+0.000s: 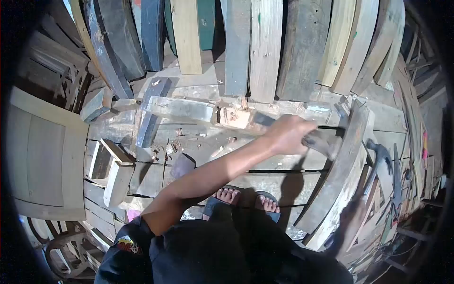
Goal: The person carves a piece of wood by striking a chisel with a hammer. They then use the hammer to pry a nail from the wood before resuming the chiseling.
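Note:
My left hand (291, 135) is closed around a chisel (319, 145), whose wide dark end lies at a freshly cut, pale notch (235, 118) in a wooden beam (182, 109). The fist hides the middle of the tool. Low on the right, in shadow and a little blurred, my right hand (352, 215) grips the handle of a claw hammer (380, 155), its head pointing up and away from me. Wood chips (172, 147) lie scattered in front of the beam.
Several upright boards (265, 52) line the far side. A curved timber (343, 165) stands to the right of my feet (227, 195). On the left are a small wooden frame piece (116, 182) and a panelled door (45, 161). A dark block (153, 113) lies under the beam's left end.

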A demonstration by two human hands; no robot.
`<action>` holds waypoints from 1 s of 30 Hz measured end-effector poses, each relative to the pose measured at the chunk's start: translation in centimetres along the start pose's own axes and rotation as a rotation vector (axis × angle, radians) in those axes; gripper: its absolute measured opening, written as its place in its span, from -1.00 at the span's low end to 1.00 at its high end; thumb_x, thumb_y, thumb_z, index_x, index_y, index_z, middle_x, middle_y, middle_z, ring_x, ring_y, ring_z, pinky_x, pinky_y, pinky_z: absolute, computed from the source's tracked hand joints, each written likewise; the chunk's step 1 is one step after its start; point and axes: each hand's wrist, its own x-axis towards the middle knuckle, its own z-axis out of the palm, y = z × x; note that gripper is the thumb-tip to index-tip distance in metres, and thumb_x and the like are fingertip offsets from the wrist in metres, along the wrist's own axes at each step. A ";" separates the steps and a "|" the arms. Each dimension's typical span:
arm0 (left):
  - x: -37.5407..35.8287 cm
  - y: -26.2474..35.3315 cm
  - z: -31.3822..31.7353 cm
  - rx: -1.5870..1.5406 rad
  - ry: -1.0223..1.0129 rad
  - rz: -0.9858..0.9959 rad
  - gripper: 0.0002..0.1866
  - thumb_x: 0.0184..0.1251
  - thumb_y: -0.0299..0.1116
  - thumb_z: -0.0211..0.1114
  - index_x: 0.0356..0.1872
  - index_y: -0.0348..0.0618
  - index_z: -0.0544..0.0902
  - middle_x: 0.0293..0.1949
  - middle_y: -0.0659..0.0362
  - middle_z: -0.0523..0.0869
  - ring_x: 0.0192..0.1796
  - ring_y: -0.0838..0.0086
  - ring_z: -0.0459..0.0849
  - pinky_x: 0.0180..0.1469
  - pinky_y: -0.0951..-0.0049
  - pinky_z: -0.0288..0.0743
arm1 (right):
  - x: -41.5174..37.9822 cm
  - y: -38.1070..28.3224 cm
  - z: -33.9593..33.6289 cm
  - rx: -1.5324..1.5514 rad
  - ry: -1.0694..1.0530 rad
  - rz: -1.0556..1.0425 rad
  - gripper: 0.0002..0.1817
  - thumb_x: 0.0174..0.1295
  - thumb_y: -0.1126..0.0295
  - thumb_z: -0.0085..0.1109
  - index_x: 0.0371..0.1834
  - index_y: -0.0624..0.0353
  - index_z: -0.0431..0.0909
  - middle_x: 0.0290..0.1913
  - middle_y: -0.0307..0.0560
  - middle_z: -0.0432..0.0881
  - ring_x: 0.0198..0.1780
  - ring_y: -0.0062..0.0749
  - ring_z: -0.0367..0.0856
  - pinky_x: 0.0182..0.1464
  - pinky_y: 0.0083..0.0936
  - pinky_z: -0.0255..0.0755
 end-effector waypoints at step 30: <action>-8.6 -1.9 -27.9 0.401 -0.483 -0.729 -0.33 0.23 -0.20 0.55 0.31 -0.32 0.56 -0.01 -0.14 0.79 0.00 0.14 0.78 0.12 0.22 0.61 | 5.5 -6.5 12.0 -1.330 -1.364 -0.371 -0.39 0.58 -0.14 -0.05 0.02 0.32 0.55 -0.25 0.30 0.70 -0.13 0.21 0.74 -0.02 0.03 0.60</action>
